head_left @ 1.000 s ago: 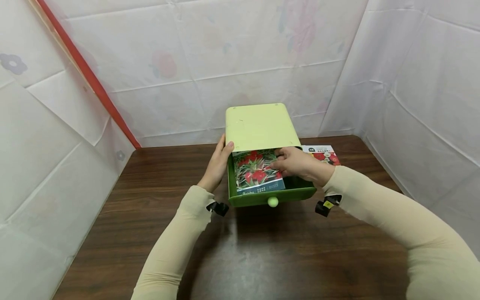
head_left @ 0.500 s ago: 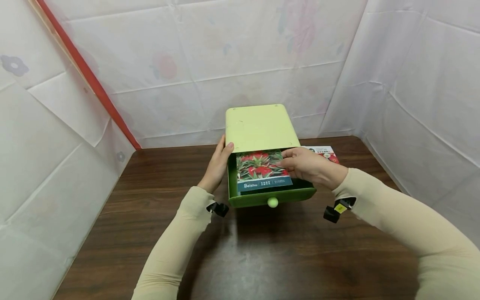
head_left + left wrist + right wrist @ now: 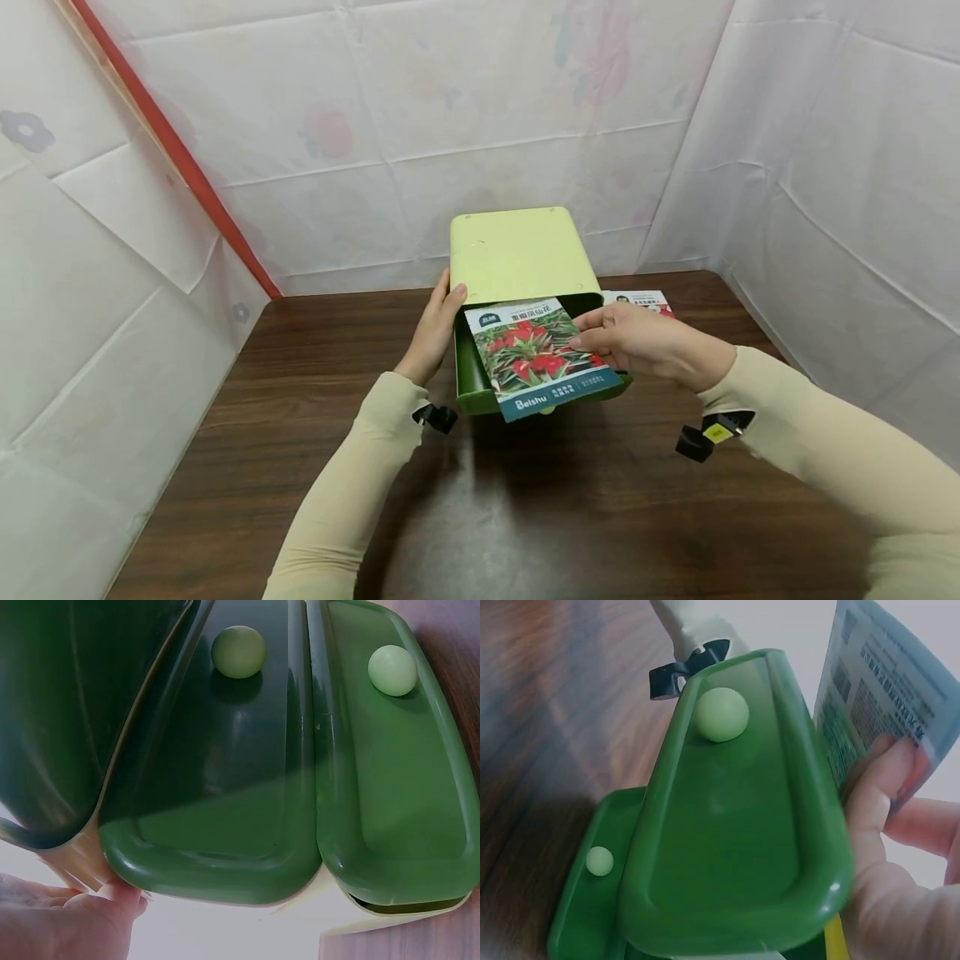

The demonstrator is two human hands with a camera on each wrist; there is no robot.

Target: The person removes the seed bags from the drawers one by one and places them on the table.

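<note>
A light-green drawer cabinet (image 3: pixel 521 254) stands at the back of the table, its dark-green top drawer (image 3: pixel 475 379) pulled out. My left hand (image 3: pixel 431 333) rests along the cabinet's left side, fingers straight and thumb at the front edge. Two lower drawers, the middle one (image 3: pixel 217 780) and the bottom one (image 3: pixel 405 765), are closed in the left wrist view. My right hand (image 3: pixel 645 342) pinches a seed packet (image 3: pixel 525 358) with red flowers by its right edge, tilted above the open drawer. The printed back of the packet (image 3: pixel 877 690) faces the right wrist camera.
Another flower packet (image 3: pixel 637 300) lies on the table to the right of the cabinet, partly hidden by my right hand. The dark wooden table (image 3: pixel 315 400) reaches back to white cloth walls (image 3: pixel 360 167).
My right hand has drawn the flower packet up and forward out of the drawer, and its lower edge now overlaps the drawer front. My left hand has stayed on the cabinet's side.
</note>
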